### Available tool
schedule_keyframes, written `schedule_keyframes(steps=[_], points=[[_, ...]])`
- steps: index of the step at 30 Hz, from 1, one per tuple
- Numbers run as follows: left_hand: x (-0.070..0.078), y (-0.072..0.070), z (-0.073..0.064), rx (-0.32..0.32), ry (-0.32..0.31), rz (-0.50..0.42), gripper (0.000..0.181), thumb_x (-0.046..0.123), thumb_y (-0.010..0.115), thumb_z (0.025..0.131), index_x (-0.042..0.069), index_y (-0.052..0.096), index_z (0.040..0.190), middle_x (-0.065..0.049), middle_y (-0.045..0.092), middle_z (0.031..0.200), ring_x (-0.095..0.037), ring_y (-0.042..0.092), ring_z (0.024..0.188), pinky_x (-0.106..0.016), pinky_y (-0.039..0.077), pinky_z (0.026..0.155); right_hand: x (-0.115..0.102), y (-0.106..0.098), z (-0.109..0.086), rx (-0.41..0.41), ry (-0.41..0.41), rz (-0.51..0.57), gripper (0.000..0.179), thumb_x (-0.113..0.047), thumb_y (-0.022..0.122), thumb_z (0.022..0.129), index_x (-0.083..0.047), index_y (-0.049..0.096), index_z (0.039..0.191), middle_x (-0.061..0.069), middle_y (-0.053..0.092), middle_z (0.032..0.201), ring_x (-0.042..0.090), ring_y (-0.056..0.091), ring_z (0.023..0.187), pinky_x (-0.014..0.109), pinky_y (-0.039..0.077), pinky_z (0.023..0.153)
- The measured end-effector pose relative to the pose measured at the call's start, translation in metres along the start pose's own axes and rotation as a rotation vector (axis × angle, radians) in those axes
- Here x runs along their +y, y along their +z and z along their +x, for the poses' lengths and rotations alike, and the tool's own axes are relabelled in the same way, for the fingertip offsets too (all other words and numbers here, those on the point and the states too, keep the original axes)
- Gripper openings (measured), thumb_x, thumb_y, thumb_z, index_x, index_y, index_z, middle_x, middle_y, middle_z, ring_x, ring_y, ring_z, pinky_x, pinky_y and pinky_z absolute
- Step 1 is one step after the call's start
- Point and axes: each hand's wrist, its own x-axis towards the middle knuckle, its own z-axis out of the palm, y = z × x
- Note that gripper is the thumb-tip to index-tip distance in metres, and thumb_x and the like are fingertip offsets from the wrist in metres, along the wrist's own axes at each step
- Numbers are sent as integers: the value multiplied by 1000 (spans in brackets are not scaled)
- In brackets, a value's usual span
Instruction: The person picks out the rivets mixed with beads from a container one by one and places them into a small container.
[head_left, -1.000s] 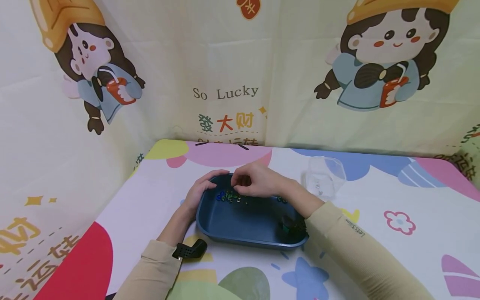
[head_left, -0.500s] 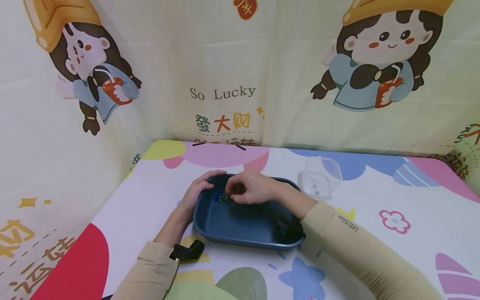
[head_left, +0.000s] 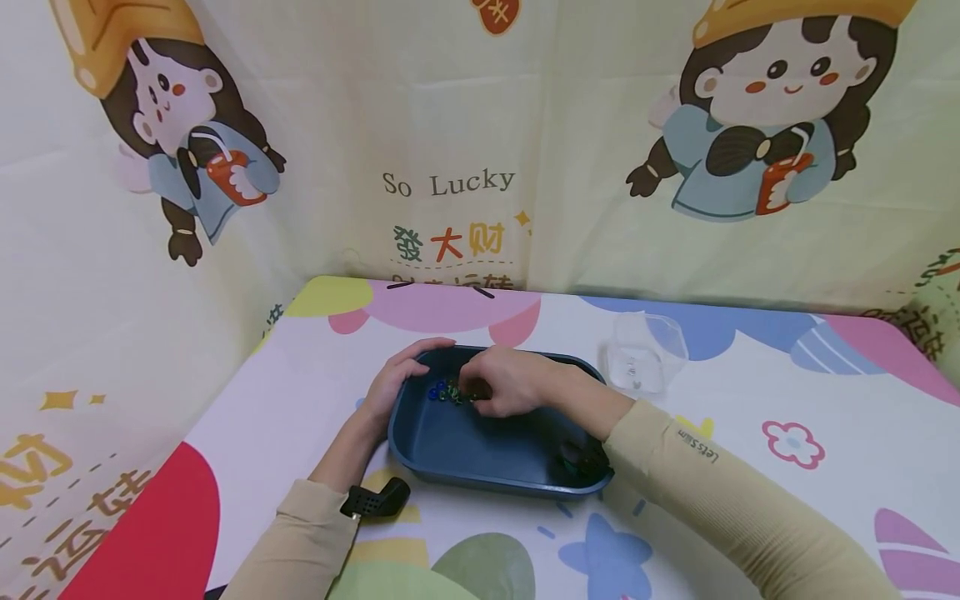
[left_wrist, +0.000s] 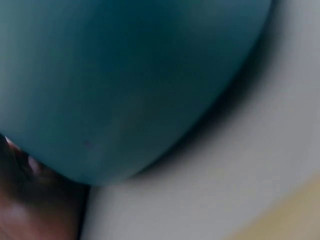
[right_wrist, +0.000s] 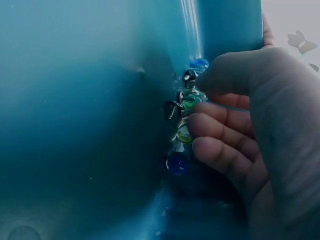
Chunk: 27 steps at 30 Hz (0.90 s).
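A dark blue tray (head_left: 465, 450) stands on the table, and its curved outer wall fills much of the left wrist view. My left hand (head_left: 392, 385) grips its far left corner, thumb over the rim and fingers along the outside. Inside the tray, my right hand (head_left: 504, 382) reaches down to a group of small glass marbles (head_left: 444, 390). The right wrist view shows thumb and curled fingers at a green marble (right_wrist: 191, 101), with dark, yellowish and blue marbles (right_wrist: 177, 163) lined up beside the fingertips. The palm hides part of the group in the head view.
A dark, partly greenish cluster (head_left: 579, 457) lies in the tray's near right corner, beside the right sleeve. Behind the right forearm stands a clear plastic box (head_left: 637, 367). A black strap device (head_left: 377, 498) sits on the left wrist. A printed curtain (head_left: 577, 150) closes off the back.
My right hand has come down from above the marbles and moved slightly toward the near side. The marbles now sit in a tighter group at the left. My left hand stays on the tray's corner.
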Motion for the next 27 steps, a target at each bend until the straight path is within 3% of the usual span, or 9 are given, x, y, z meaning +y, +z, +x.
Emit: schedule_keyframes(steps=[10,27], points=[[0,1,1,3,-1,16,56,2,29,93,-1,48,145,-13,45,151,-30,45,131,-32,44,100,-4,-2,-5,-95,94,-22,15,-14,71,90,-12,70,105,-8,61,80,10,57,71,26,50,68],[0,-1,1,2,5,19,56,3,30,93,-2,47,145,-14,45,150,-29,46,131,-32,43,102,-2,-2,-1,-147,76,-51,10,-11,70,90,-12,70,100,-6,60,78,10,56,69,26,49,66]])
